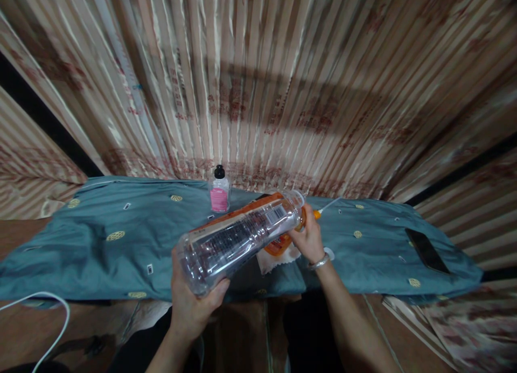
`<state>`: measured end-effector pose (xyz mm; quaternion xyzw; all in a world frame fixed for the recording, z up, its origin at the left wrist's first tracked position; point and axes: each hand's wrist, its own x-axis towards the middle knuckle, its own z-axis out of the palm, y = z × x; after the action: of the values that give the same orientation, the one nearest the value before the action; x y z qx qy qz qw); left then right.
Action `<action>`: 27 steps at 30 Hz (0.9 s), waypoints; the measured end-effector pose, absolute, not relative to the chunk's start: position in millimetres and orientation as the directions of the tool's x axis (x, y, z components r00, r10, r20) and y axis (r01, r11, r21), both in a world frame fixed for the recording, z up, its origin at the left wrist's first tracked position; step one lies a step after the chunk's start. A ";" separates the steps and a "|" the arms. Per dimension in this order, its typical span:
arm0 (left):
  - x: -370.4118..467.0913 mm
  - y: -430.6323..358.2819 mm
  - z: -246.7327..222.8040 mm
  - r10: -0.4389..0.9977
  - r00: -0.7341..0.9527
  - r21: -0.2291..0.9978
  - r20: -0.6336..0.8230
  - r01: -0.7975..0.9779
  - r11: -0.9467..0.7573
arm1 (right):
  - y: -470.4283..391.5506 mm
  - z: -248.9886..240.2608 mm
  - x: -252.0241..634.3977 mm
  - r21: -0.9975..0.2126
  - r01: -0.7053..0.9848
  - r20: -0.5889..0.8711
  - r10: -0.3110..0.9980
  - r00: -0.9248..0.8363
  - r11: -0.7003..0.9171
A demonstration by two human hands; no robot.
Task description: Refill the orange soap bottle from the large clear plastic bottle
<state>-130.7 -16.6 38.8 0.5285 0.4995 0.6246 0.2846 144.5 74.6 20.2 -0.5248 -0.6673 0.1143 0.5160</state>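
Clasping in the left hand (189, 304) the base of a large, clear, cylindrical plastic bottle with orange-edged label (239, 238), tilted above the teal, patterned, cloth-covered desk (95, 217). Curling the right hand (309, 236) at the bottle's neck; cannot tell whether pinching that or the orange plastic piece with white stem (317, 215) just right of it. Seemingly midway through handling: already lifted, not yet set down. Showing a barcode (276, 214), with other print too blurred to read; likewise illegible on the small, black-capped, pink-labelled clear bottle (219, 198) beyond it.
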 end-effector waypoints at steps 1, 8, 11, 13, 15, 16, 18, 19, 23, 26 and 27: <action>-130.9 -16.5 38.6 0.886 -0.261 0.921 0.383 0.180 -0.346 | 74.5 20.1 144.4 -0.696 0.581 0.567 0.819 0.085 0.421; -138.8 -17.4 28.7 0.883 -0.247 0.913 0.398 0.204 -0.355 | 74.9 19.2 144.6 -0.695 0.588 0.565 0.820 0.091 0.414; -138.7 -18.2 27.6 0.886 -0.228 0.911 0.403 0.196 -0.363 | 74.8 19.0 144.6 -0.697 0.589 0.563 0.821 0.097 0.408; -135.0 -18.4 28.7 0.871 -0.275 0.911 0.407 0.188 -0.367 | 74.7 18.9 144.5 -0.698 0.590 0.560 0.822 0.098 0.405; -130.5 -18.2 30.1 0.852 -0.322 0.910 0.412 0.195 -0.366 | 74.8 18.7 144.2 -0.700 0.590 0.558 0.824 0.099 0.402; -128.7 -17.9 30.7 0.847 -0.334 0.909 0.413 0.203 -0.363 | 74.9 18.6 144.0 -0.700 0.591 0.557 0.824 0.100 0.401; -126.8 -17.2 31.5 0.846 -0.335 0.908 0.415 0.210 -0.362 | 75.0 18.6 143.6 -0.698 0.592 0.562 0.820 0.106 0.402; -126.7 -16.9 31.8 0.846 -0.332 0.907 0.417 0.207 -0.366 | 75.1 18.6 143.4 -0.698 0.592 0.564 0.818 0.108 0.403; -130.1 -16.0 32.2 0.846 -0.290 0.893 0.448 0.187 -0.409 | 75.2 18.4 143.7 -0.697 0.581 0.572 0.814 0.099 0.420; -132.5 -16.3 32.1 0.861 -0.236 0.890 0.450 0.197 -0.411 | 75.4 17.9 144.7 -0.693 0.585 0.572 0.816 0.089 0.421; -132.6 -16.6 32.0 0.859 -0.249 0.892 0.447 0.197 -0.407 | 75.5 17.7 144.9 -0.692 0.588 0.571 0.816 0.091 0.418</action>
<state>-132.6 -16.6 32.0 0.5535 0.4768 0.6303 0.2626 144.9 75.5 17.7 -0.5278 -0.6652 0.1104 0.5165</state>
